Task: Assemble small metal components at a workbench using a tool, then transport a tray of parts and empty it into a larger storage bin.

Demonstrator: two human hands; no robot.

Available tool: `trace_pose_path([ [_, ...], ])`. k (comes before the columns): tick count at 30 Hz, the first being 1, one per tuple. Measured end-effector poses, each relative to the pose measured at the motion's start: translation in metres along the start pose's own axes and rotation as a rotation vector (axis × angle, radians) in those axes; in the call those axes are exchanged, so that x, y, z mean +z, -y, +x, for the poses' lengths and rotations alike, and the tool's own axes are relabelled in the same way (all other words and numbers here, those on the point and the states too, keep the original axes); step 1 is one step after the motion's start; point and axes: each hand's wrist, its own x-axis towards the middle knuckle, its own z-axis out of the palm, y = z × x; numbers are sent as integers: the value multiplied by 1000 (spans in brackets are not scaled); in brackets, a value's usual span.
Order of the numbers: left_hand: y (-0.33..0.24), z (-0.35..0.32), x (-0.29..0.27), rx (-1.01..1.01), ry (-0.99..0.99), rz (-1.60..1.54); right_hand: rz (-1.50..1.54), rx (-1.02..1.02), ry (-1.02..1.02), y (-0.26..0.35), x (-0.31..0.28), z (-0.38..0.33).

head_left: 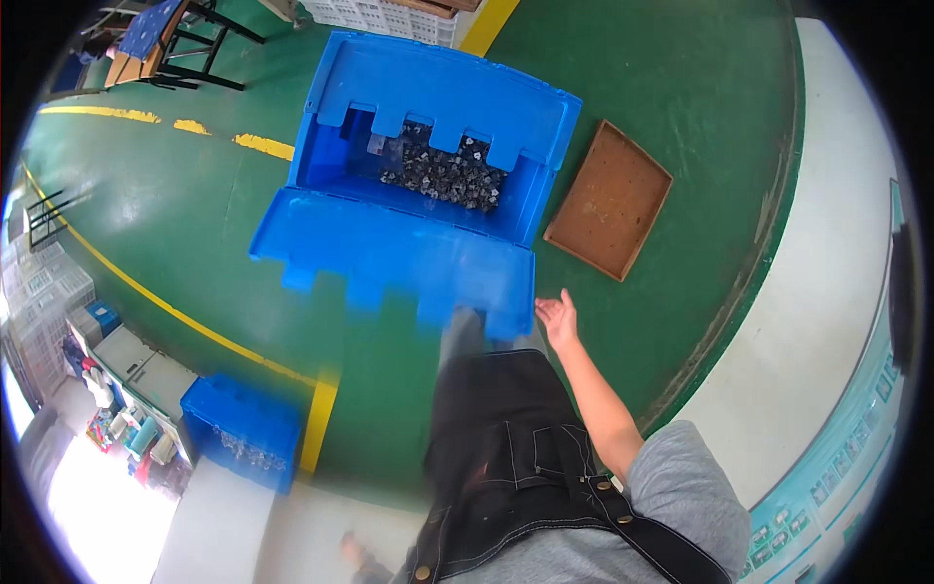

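Observation:
A large blue crate (321, 161) stands on the green floor in front of me with both hinged lid flaps folded open. Several small grey metal parts (443, 175) lie in a heap on its bottom. My right hand (559, 319) hangs with palm and fingers spread, holding nothing, just right of the near flap's (389, 253) corner. My left hand (352, 551) shows only as a small blurred shape at the lower edge beside my dark apron; its fingers are too unclear to judge.
A flat brown tray (610, 200) lies on the floor right of the crate. A second blue crate (243, 428) with small parts stands at lower left by a yellow line (316, 423). A pale raised strip (817, 292) and a teal machine (856, 457) run along the right.

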Motion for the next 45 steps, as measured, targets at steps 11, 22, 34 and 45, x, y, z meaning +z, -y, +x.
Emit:
trace_pose_path([
  [11,-118,-86,79,-151,-13,-188,100,71,51,60,70,32],
  [22,-200,-158,234,-136,-137,-459,-180,104,-111,173,99,219],
  [34,-136,-238,323,-315,-160,-588,-449,463,172,284,102,209],
  [45,-237,-334,275,-475,-206,-505,-203,259,-90,416,143,236],
])
